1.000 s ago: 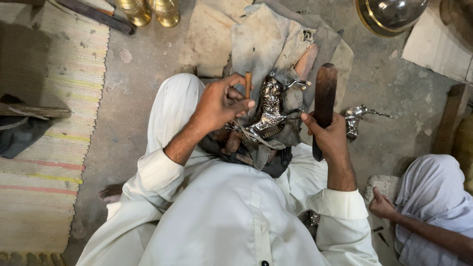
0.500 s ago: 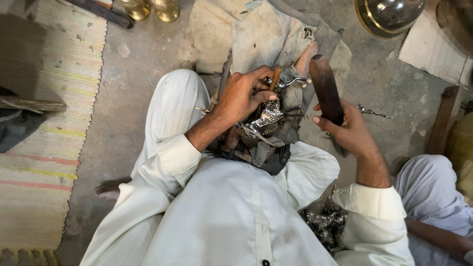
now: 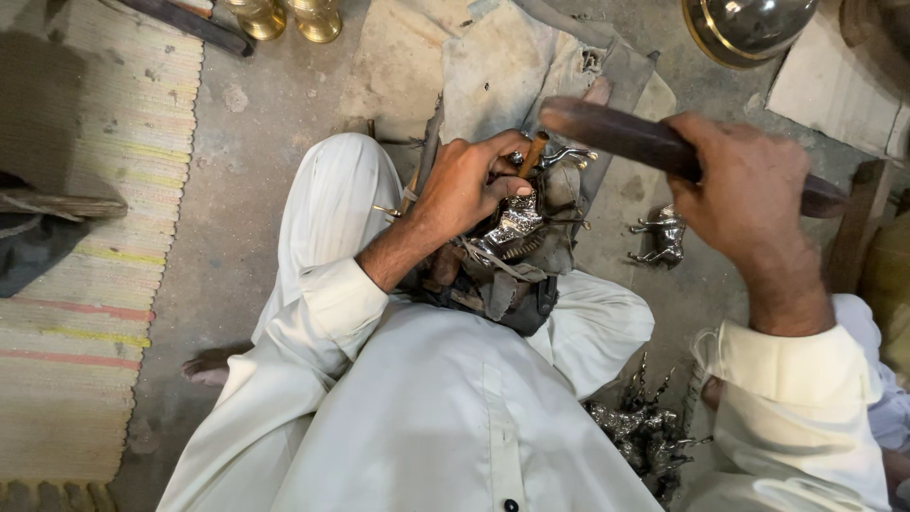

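Note:
I sit cross-legged on the floor in white clothes. My left hand (image 3: 469,185) grips a short wooden-handled tool (image 3: 533,152) and presses its tip onto a shiny silver animal figurine (image 3: 512,228) that rests on dark cloth in my lap. My right hand (image 3: 744,194) is raised at the upper right, shut around a long dark wooden mallet (image 3: 621,136) held above and to the right of the figurine. The mallet's far end is hidden behind my hand.
A second silver figurine (image 3: 661,237) stands on the floor to the right. Several more figurines (image 3: 645,431) lie piled by my right knee. Brass vessels (image 3: 318,19) stand at the top, a metal bowl (image 3: 749,28) top right, a striped mat (image 3: 85,284) on the left.
My right hand has lifted the mallet up and to the right, away from the figurine. My left hand has shifted slightly and stays on the tool and figurine. The view has panned left.

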